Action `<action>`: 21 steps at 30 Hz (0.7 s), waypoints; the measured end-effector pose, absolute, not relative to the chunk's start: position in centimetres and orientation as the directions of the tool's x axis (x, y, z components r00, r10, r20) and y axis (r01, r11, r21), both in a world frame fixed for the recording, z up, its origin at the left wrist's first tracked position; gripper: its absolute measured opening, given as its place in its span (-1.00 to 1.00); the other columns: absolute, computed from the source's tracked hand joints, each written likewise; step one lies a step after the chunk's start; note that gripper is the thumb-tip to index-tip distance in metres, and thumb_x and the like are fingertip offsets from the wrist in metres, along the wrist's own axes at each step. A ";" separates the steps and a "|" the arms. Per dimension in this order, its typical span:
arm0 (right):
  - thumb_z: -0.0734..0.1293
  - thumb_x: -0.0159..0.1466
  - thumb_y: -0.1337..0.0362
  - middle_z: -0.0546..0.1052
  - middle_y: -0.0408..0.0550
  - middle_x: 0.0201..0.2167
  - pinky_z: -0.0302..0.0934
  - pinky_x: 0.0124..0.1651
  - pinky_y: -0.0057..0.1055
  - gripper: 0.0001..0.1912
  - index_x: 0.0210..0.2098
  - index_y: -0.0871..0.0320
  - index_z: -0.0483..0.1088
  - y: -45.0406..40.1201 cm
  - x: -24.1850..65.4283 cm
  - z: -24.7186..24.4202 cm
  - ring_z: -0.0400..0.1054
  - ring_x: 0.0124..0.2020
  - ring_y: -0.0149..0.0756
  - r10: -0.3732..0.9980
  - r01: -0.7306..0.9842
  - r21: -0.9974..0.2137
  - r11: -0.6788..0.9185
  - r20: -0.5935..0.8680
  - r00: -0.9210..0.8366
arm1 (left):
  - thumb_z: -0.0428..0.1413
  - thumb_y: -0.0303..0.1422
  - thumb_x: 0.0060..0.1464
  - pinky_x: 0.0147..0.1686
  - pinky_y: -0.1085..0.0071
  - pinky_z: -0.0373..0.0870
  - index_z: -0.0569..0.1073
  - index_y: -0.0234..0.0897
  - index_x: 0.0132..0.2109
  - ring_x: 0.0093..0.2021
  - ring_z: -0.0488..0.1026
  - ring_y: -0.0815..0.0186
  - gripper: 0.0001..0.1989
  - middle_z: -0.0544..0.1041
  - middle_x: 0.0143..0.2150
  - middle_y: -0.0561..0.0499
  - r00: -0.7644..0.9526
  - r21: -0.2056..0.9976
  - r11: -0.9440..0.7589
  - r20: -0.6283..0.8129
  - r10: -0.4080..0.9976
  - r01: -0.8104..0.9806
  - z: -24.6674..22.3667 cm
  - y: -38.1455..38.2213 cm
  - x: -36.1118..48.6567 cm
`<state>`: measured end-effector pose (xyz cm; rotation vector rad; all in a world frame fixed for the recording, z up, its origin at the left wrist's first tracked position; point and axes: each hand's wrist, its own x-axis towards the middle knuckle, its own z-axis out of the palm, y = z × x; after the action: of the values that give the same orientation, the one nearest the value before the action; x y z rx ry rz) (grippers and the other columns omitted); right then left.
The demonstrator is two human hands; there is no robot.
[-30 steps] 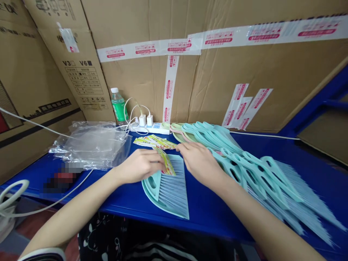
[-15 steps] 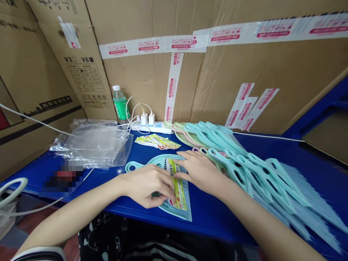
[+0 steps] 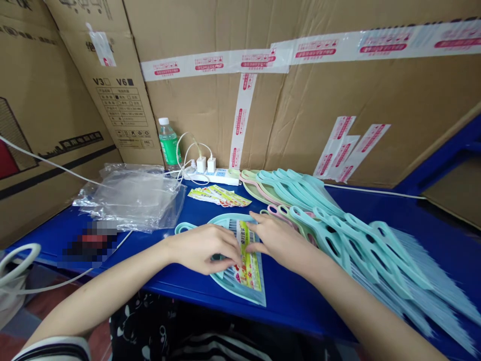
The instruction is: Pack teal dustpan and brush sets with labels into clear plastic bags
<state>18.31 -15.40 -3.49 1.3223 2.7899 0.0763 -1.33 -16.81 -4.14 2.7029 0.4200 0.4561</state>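
Observation:
A mint-blue dustpan (image 3: 240, 297) lies on the blue table in front of me, a brush with grey-blue bristles (image 3: 259, 260) inside it. Across the bristles is a yellow printed label (image 3: 248, 273). My left hand (image 3: 206, 249) is over the dustpan, its fingers curled in and thumb close to the fingertips at the label's left side. Whether anything is pinched there is hidden. My right hand (image 3: 280, 238) reaches in from the right with fingers spread, index fingertip at the label's top and thumb by its right edge.
Several more labels (image 3: 221, 195) lie fanned behind the dustpan. Clear plastic bags (image 3: 139, 200) are at left, near a blurred-out object (image 3: 90, 243). A green-labelled bottle (image 3: 170, 145) and power strip (image 3: 221, 176) stand by the cardboard. Stacked dustpans (image 3: 296, 188) and brushes (image 3: 338, 240) fill the right.
My left hand has risen slightly off the lower part of the label, showing more of it. The right hand stays nearly in place. The view has shifted a little.

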 end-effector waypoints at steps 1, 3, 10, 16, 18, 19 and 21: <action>0.45 0.15 0.19 0.48 0.26 0.03 0.33 0.02 -0.15 -0.65 -0.12 0.26 0.54 -15.4 18.3 -3.5 0.42 0.00 0.07 0.775 0.773 0.062 0.632 -0.038 -0.631 | -0.01 -0.53 0.15 -0.21 0.41 0.40 0.54 -0.31 -0.20 -0.26 0.49 0.31 -0.78 0.60 -0.26 -0.07 0.897 0.402 -0.885 0.259 0.357 0.236 -4.1 -16.7 -1.4; 0.43 0.17 0.20 0.47 0.27 0.04 0.33 0.02 -0.13 -0.64 -0.08 0.27 0.52 -15.4 18.4 -3.6 0.42 0.01 0.08 0.774 0.772 0.054 0.633 -0.051 -0.631 | 0.00 -0.53 0.16 -0.22 0.42 0.38 0.53 -0.31 -0.20 -0.26 0.47 0.32 -0.79 0.58 -0.28 -0.05 0.880 0.384 -0.882 0.270 0.391 0.273 -4.1 -16.4 -1.6; 0.33 0.25 0.10 0.24 0.31 0.25 0.24 0.11 0.03 -0.49 0.13 0.23 0.37 -15.4 19.2 -3.7 0.28 0.14 0.16 0.782 0.784 0.031 0.620 0.048 -0.621 | -0.03 -0.47 0.20 -0.31 0.44 0.32 0.51 -0.30 -0.23 -0.33 0.40 0.34 -0.80 0.45 -0.34 0.00 0.767 0.237 -0.822 0.298 0.568 0.517 -4.1 -15.6 -2.6; 0.30 0.21 -0.12 0.05 0.26 0.35 0.06 0.21 0.13 -0.17 0.33 0.16 0.08 -16.2 19.3 -4.0 -0.08 0.32 0.23 0.731 0.723 -0.153 0.674 -0.004 -0.682 | 0.01 -0.42 0.17 -0.24 0.39 0.36 0.43 -0.30 -0.16 -0.28 0.41 0.32 -0.87 0.40 -0.26 0.00 0.701 0.227 -0.740 0.237 0.673 0.634 -3.9 -15.0 -3.3; 0.28 0.21 -0.15 -0.04 0.25 0.37 0.00 0.24 0.12 -0.12 0.36 0.17 -0.02 -16.5 18.9 -4.1 -0.22 0.35 0.22 0.721 0.713 -0.220 0.666 -0.056 -0.691 | -0.01 -0.40 0.19 -0.19 0.34 0.36 0.41 -0.30 -0.15 -0.22 0.41 0.27 -0.86 0.40 -0.23 -0.03 0.675 0.186 -0.713 0.231 0.700 0.676 -4.0 -15.0 -3.4; 0.26 0.22 -0.15 -0.07 0.24 0.38 -0.03 0.26 0.12 -0.11 0.37 0.16 -0.05 -16.6 18.7 -4.2 -0.27 0.35 0.22 0.717 0.710 -0.240 0.663 -0.071 -0.694 | -0.01 -0.39 0.19 -0.18 0.32 0.36 0.40 -0.30 -0.14 -0.20 0.41 0.25 -0.86 0.40 -0.22 -0.04 0.659 0.168 -0.696 0.227 0.717 0.698 -4.0 -14.9 -3.5; 0.23 0.25 -0.14 -0.11 0.24 0.39 -0.09 0.27 0.14 -0.14 0.37 0.16 -0.08 -16.8 18.3 -4.4 -0.33 0.36 0.20 0.709 0.702 -0.252 0.666 -0.081 -0.701 | -0.02 -0.38 0.20 -0.21 0.32 0.37 0.38 -0.30 -0.15 -0.22 0.42 0.24 -0.86 0.41 -0.21 -0.05 0.626 0.139 -0.654 0.202 0.754 0.743 -4.0 -14.9 -3.5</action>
<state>18.32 -16.77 -4.38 1.2238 2.8888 -0.4208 -3.55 -14.87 -4.03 2.7941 1.2875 0.3768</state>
